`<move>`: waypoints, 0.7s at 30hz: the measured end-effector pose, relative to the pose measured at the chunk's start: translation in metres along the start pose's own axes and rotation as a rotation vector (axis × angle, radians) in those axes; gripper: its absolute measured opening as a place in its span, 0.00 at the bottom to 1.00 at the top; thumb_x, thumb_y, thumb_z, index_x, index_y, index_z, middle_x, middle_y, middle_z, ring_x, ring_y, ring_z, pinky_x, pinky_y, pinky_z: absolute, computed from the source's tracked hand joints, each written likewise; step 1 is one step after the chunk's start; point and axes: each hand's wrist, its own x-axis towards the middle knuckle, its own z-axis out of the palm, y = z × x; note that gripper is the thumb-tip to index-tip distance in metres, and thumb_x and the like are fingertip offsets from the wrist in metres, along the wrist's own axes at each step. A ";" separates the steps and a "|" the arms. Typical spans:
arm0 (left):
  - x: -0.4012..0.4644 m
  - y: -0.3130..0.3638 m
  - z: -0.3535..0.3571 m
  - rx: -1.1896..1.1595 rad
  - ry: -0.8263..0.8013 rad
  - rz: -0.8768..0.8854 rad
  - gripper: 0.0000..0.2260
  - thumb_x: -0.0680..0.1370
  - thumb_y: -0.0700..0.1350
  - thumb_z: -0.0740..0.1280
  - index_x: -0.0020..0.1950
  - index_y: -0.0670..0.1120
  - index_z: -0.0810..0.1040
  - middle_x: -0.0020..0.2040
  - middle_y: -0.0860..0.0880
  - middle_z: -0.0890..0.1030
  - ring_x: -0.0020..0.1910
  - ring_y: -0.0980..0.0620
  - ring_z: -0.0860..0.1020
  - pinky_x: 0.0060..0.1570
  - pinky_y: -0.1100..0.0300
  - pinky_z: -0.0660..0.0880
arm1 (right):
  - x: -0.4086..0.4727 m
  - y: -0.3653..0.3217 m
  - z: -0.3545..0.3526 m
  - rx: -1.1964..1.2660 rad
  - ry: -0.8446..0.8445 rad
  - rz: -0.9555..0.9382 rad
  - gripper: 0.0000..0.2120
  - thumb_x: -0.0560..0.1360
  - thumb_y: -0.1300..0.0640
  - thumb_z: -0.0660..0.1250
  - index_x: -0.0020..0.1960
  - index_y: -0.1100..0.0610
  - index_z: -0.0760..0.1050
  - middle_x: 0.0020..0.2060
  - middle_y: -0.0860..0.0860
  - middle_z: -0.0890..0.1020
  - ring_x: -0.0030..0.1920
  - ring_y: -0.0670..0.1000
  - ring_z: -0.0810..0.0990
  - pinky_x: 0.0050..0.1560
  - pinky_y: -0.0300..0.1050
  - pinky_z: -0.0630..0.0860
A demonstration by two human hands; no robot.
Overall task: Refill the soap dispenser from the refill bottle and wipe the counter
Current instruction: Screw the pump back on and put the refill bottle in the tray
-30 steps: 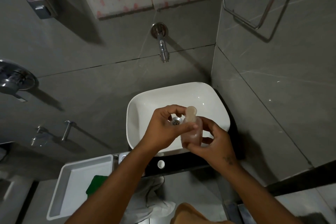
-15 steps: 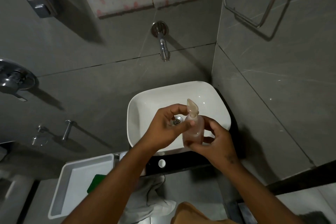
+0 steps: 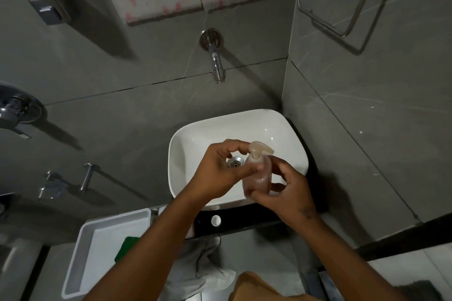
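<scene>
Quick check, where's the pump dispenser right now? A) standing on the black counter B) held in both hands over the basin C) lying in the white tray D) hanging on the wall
B: the left hand and right hand both grip the soap dispenser above the white basin.

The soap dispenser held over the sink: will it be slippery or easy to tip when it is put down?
The soap dispenser looks like smooth, clear plastic, so it is probably slippery if soap is on it. It is tall and narrow with a pump head on top, so it may tip easily. The left hand and the right hand both hold it, which seems wise.
</scene>
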 end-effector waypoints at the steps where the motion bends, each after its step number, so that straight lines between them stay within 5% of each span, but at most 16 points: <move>1: 0.000 0.000 -0.002 -0.009 -0.025 0.008 0.14 0.71 0.38 0.80 0.49 0.56 0.85 0.50 0.51 0.87 0.52 0.56 0.83 0.50 0.72 0.71 | 0.000 0.001 -0.001 -0.007 0.003 -0.002 0.33 0.58 0.45 0.82 0.62 0.40 0.77 0.56 0.35 0.82 0.59 0.40 0.79 0.46 0.34 0.81; 12: -0.002 -0.002 0.000 -0.013 -0.054 0.021 0.15 0.72 0.38 0.79 0.51 0.56 0.85 0.47 0.61 0.86 0.48 0.63 0.82 0.49 0.75 0.71 | 0.000 0.006 -0.002 -0.007 0.000 0.004 0.33 0.59 0.45 0.82 0.62 0.39 0.76 0.57 0.37 0.82 0.60 0.42 0.79 0.47 0.37 0.82; 21: -0.002 -0.010 0.001 0.021 -0.053 0.033 0.15 0.73 0.41 0.79 0.55 0.55 0.85 0.53 0.56 0.87 0.54 0.58 0.83 0.51 0.74 0.72 | -0.001 0.005 -0.002 -0.010 0.014 0.026 0.35 0.58 0.43 0.81 0.63 0.43 0.77 0.56 0.36 0.82 0.59 0.40 0.79 0.47 0.36 0.82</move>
